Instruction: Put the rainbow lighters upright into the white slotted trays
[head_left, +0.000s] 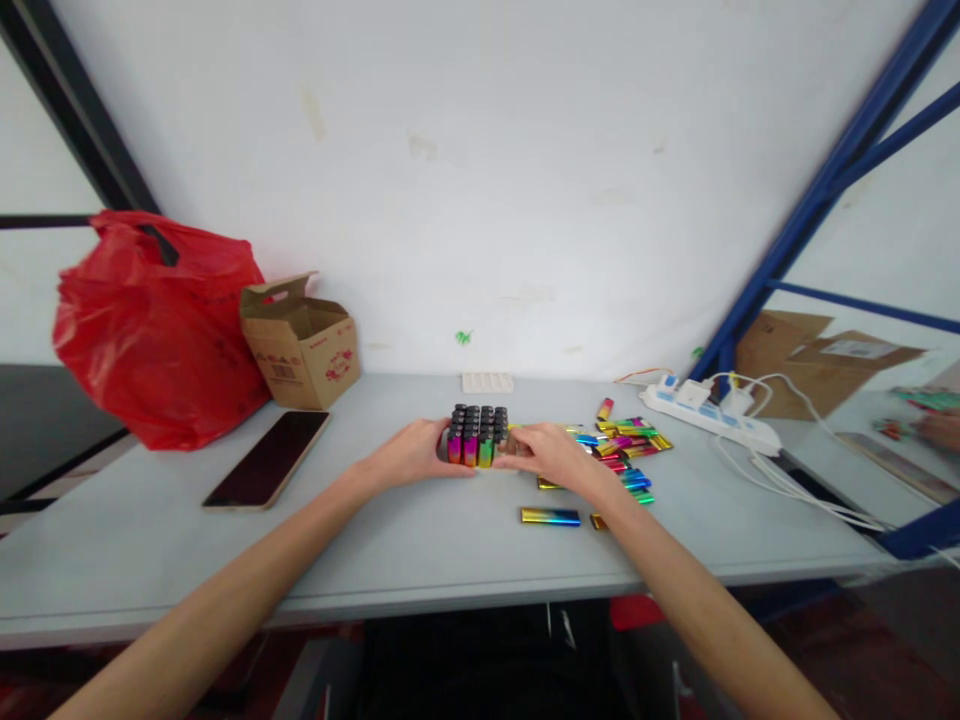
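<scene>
A block of lighters [471, 448] stands upright in tight rows at the middle of the table, black tops up, with shiny pink, purple, green and gold bodies facing me. My left hand [418, 450] is closed against the block's left side, thumb along its lower front. From the right, my right hand [546, 452] grips the block's right end, fingers bent at the front corner lighter. Right of the block lies a loose pile of shiny multicoloured lighter-sized pieces [630, 440], partly hidden by my right hand. One gold-and-blue piece [550, 516] lies apart, nearer me.
A small white compartment tray [487, 383] lies by the wall. On the left are a phone [268, 460], an open cardboard box [304, 345] and a red plastic bag [161, 330]. A power strip [709, 415] with cables lies right. Beyond the blue frame, another person's hand [941, 430] shows.
</scene>
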